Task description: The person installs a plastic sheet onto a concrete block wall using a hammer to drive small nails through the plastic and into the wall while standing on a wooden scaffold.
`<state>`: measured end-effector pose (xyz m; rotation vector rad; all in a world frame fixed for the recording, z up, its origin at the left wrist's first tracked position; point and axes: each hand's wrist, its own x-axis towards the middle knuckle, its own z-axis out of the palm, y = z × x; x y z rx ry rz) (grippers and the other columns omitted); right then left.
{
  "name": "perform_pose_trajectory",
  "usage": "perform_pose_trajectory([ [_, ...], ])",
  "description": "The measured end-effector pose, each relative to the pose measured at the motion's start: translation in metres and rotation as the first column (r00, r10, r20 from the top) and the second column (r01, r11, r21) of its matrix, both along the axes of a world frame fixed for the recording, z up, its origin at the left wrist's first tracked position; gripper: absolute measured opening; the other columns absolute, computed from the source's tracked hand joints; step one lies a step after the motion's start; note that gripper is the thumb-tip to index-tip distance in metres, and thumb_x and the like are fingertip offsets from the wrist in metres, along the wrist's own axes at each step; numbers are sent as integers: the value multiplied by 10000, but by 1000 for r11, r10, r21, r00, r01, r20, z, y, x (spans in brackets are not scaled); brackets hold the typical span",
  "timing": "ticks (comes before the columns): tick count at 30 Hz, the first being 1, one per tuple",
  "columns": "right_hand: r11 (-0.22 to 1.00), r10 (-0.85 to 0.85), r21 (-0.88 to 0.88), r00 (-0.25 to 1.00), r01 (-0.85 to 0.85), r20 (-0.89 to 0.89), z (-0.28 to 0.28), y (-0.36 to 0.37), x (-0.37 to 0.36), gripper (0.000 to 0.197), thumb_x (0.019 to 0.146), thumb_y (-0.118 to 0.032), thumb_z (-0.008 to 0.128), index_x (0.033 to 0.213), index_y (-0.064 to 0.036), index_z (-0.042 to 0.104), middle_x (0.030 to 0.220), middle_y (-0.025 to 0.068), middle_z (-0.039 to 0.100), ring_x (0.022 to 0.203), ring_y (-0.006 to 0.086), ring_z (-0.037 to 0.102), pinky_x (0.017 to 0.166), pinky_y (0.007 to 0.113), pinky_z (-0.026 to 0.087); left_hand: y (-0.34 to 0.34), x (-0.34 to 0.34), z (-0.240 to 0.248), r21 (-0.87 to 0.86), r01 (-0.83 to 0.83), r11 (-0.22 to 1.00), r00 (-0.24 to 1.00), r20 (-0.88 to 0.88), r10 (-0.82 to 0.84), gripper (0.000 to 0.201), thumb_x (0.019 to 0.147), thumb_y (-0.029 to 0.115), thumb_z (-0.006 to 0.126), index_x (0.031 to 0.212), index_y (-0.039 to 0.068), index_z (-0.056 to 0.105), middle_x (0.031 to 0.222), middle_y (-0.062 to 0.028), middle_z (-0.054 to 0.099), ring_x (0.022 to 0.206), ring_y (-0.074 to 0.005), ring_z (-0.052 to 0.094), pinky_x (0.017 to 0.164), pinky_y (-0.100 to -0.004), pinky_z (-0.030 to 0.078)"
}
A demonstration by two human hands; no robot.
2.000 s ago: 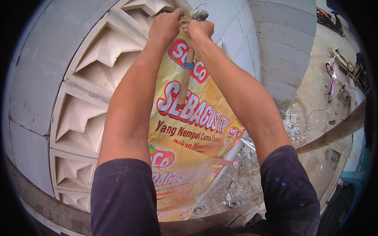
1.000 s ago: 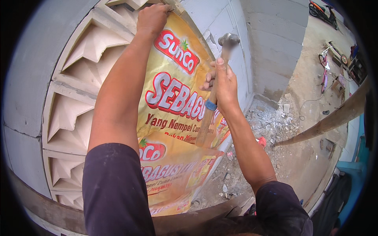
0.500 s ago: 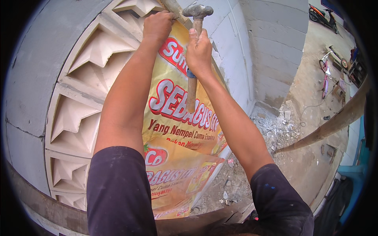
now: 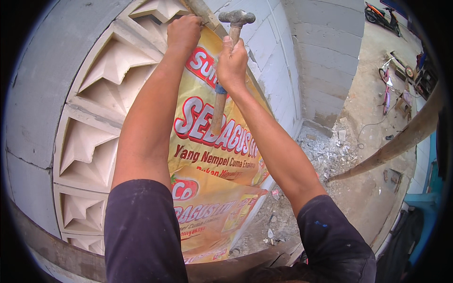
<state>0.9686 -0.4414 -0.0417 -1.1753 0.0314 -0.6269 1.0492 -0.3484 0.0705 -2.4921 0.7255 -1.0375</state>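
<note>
My right hand (image 4: pixel 231 65) is wrapped round the wooden handle of a hammer (image 4: pixel 237 18), thumb along the shaft. The hammer stands nearly upright, its rounded grey metal head at the top and a blue band below my fist. My left hand (image 4: pixel 184 33) is closed at the upper edge of a yellow and orange printed banner (image 4: pixel 210 160), next to a wooden strip (image 4: pixel 204 13). Whatever its fingertips pinch is too small to make out. The hammer head is a short way right of my left hand, apart from it.
Cream vent blocks with star-shaped relief (image 4: pixel 89 146) line the left side, beside a grey block wall (image 4: pixel 30 122). A wooden pole (image 4: pixel 387 146) slants across the right. Rubble (image 4: pixel 325 146) lies on the ground below, with a pink bicycle (image 4: pixel 387 82) and a motorbike (image 4: pixel 383 18) farther off.
My right hand and the hammer handle's lower end have shifted slightly left, while the head dips a little. My left hand keeps its closed pose at the banner's top edge.
</note>
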Motion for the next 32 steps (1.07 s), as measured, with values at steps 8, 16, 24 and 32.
perform_pose_trajectory([
  [8, 970, 241, 17, 962, -241, -131, 23, -10, -11, 394, 1065, -294, 494, 955, 82, 539, 745, 267, 629, 764, 452, 665, 722, 517, 483, 8, 3, 3, -4, -78, 997, 997, -1, 78, 169, 886, 290, 696, 945, 152, 773, 979, -54, 742, 898, -306, 712, 788, -453, 558],
  [16, 967, 255, 6, 964, -256, -68, 3, -46, -24, 342, 1078, -364, 497, 981, -37, 494, 652, 1, 455, 422, 98, 421, 368, 298, 382, -7, 1, 0, -29, -9, 1000, 1000, -12, 8, 138, 856, 230, 732, 916, 108, 754, 951, -87, 730, 901, -315, 717, 795, -461, 567],
  [24, 965, -219, 159, 974, 208, 55, -38, -179, -317, 545, 1010, -475, 615, 1213, 12, 481, 622, -33, 344, 425, 58, 341, 356, 238, 310, -1, 4, 0, -24, -60, 998, 998, -18, 60, 156, 879, 256, 713, 970, 150, 781, 995, -97, 745, 928, -320, 720, 821, -467, 565],
  [32, 673, -626, -219, 701, 707, 342, -9, -459, -390, 185, 902, -116, 753, 829, -9, 622, 751, 57, 528, 582, 155, 457, 524, 334, 427, 2, 40, -1, 65, 27, 998, 993, 113, -34, 135, 769, 132, 661, 783, 28, 746, 853, -222, 718, 830, -384, 706, 758, -484, 568],
])
